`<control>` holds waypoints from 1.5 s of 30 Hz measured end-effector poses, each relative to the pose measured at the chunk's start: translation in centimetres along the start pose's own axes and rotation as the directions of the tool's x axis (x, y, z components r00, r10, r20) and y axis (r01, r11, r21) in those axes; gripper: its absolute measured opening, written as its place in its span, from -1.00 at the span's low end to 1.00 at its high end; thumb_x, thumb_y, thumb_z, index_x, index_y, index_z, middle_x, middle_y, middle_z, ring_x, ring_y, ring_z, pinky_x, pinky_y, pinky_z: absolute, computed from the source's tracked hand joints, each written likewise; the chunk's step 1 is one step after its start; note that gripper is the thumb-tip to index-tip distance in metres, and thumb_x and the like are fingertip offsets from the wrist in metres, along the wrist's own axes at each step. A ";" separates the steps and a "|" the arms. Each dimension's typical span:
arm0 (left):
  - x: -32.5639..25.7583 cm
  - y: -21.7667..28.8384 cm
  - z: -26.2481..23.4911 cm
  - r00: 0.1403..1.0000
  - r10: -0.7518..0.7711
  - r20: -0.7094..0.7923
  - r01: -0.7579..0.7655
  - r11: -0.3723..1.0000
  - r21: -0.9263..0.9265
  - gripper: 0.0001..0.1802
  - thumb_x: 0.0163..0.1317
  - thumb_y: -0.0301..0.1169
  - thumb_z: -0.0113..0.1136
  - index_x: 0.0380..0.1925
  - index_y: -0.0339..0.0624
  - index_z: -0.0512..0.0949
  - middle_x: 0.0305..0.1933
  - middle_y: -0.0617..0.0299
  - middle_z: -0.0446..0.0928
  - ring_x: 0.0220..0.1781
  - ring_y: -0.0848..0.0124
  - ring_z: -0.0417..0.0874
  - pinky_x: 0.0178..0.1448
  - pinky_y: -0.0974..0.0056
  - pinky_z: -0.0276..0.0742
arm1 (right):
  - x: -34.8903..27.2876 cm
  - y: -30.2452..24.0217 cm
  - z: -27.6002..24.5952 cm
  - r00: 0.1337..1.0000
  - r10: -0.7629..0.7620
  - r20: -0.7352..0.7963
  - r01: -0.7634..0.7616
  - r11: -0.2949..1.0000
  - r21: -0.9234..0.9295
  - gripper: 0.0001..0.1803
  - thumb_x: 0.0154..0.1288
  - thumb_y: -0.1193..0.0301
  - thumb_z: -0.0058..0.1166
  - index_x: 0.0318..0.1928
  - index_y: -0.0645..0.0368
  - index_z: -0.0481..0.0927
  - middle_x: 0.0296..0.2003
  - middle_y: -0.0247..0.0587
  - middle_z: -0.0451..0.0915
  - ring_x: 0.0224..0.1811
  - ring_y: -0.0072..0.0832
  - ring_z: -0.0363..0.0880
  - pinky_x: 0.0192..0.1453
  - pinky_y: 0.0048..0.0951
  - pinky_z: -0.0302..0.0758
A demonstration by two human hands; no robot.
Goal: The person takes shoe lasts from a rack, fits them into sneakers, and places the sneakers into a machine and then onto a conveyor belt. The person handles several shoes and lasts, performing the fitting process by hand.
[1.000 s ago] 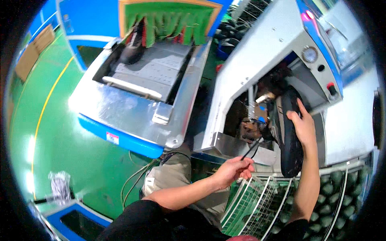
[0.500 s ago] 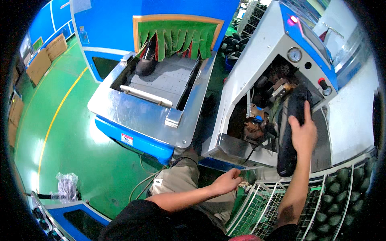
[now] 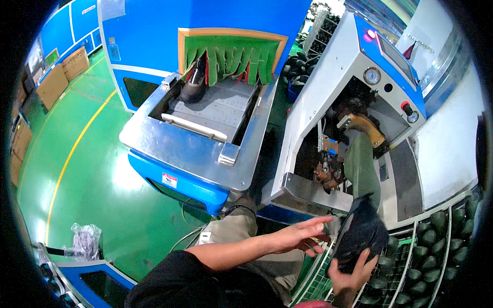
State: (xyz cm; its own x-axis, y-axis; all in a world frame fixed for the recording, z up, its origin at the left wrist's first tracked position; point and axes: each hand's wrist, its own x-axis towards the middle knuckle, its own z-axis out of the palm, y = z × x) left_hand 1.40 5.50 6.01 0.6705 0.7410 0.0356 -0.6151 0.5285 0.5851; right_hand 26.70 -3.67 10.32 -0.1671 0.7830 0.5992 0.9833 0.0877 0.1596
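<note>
A black shoe upper (image 3: 363, 230) is gripped by my right hand (image 3: 350, 272), the fingers wrapped round its lower end. My left hand (image 3: 303, 235) is open beside it, fingers stretched toward its left side without a clear grip. Just beyond the upper, a green shoe-shaped form (image 3: 362, 164) stands bare in the opening of a grey and blue machine (image 3: 303, 123). The upper overlaps the form's near end, so whether they touch is hidden. A brown curved pad (image 3: 367, 127) sits at the form's far end.
At centre, a metal-topped conveyor (image 3: 190, 154) carries a dark shoe (image 3: 193, 90) out from under a green strip curtain (image 3: 231, 51). A white wire rack (image 3: 411, 256) with several dark shoe forms stands at lower right. Cardboard boxes (image 3: 54, 84) line the far left.
My right hand has drawn the black upper toward me off the green form, which now shows. My left hand has opened and moved right, close to the upper. The view has shifted slightly.
</note>
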 end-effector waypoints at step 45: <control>0.9 -7.4 -6.6 0.937 -0.285 0.201 -0.094 0.348 0.933 -0.14 0.15 0.29 0.30 -0.02 -0.43 0.53 0.62 -0.14 0.06 0.58 -0.02 0.18 0.51 0.08 0.22 | -41.3 1.8 -19.3 -0.071 0.997 -0.006 0.587 0.047 0.808 -0.35 0.52 0.12 -0.10 0.41 0.31 0.24 0.36 0.42 0.25 -0.06 -0.02 0.70 -0.22 -0.22 0.79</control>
State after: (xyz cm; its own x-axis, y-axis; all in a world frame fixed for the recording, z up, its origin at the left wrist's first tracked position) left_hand 3.85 4.96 -3.64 0.8870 0.4608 0.0297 0.1097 -0.2727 0.9558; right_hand 34.01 -47.68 1.01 0.9922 0.0279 0.1216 0.0066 0.9614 -0.2750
